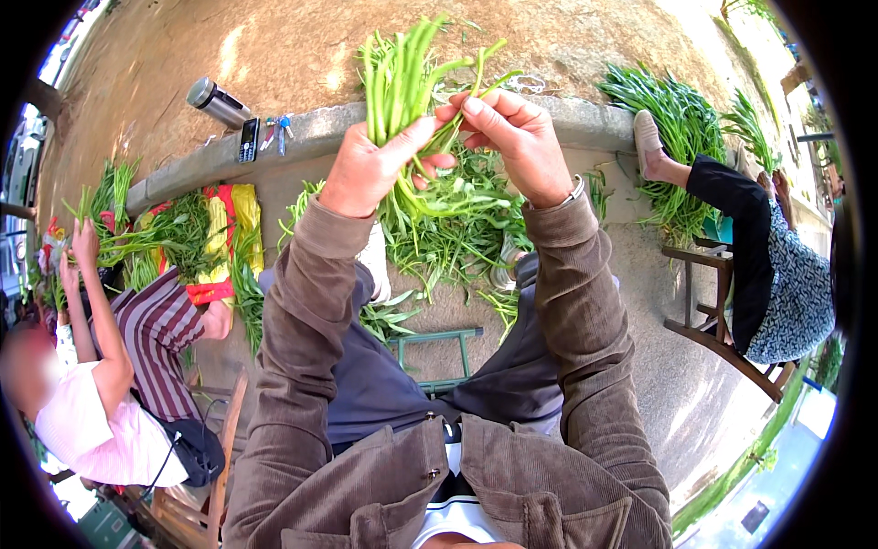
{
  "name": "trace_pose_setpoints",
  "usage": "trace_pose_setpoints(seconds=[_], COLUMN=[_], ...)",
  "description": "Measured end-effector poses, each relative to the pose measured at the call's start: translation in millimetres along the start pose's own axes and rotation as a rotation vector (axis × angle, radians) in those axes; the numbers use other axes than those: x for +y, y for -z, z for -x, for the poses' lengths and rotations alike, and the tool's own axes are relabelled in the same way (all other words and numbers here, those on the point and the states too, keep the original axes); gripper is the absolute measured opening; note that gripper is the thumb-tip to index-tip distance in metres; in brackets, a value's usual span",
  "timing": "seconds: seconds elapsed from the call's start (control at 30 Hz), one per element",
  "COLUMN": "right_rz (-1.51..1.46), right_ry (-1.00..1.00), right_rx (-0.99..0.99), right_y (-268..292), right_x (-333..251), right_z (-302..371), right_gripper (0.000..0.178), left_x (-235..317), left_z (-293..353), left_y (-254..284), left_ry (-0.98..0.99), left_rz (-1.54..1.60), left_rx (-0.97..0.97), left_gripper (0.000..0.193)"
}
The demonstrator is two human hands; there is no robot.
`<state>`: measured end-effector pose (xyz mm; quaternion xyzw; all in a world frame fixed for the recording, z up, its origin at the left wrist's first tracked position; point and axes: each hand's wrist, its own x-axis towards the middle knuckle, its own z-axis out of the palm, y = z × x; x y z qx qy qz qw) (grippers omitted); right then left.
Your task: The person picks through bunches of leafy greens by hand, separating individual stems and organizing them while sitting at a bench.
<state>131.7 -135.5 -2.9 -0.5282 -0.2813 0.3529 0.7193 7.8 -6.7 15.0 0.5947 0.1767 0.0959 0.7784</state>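
Observation:
My left hand [370, 169] grips a bunch of long green stalks [402, 78] held upright, their leafy ends hanging below the fist. My right hand [517, 137] pinches a single green stem [480, 78] at the side of the bunch, fingertips touching my left thumb. Both sleeves are brown corduroy. Under my hands a loose pile of leafy greens [448, 233] lies on the ground between my feet.
A concrete kerb [320, 128] carries a metal flask [218, 101], a phone [249, 139] and keys [279, 128]. Two people sit at left beside greens on a red and yellow cloth [224, 252]. Another person sits on a wooden stool [718, 320] at right with more greens [681, 123]. A small green stool [439, 352] stands below.

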Motion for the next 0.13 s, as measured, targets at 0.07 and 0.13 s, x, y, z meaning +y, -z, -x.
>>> trace_pose_setpoints(seconds=[0.07, 0.13], right_rz=[-0.004, -0.005], right_ry=[-0.021, -0.025], right_rx=[0.056, 0.071], right_y=[-0.2, 0.7], right_x=[-0.2, -0.2], right_z=[-0.6, -0.4], right_gripper=[0.015, 0.014], left_x=[-4.7, -8.4], left_z=[-2.6, -6.7], left_y=[11.5, 18.2], left_ry=[-0.024, -0.075], left_rz=[-0.019, -0.091], left_rx=[0.017, 0.035], left_gripper=[0.028, 0.031])
